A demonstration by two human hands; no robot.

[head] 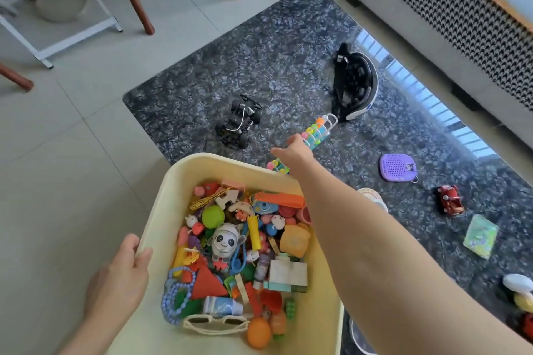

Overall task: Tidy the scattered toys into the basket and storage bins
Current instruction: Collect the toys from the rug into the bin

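Glossy marbled mat (288,46); smooth cream plastic basket (161,210)

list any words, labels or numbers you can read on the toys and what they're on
None can be read.
Purple speaker toy: a small dark sticker, too blurred to read.
Blue paper cup in the yellow bin: a blurred print, not readable.
Green packet: pattern only, no clear text.

Two toy cars (238,121) (450,199), one bin (161,196)
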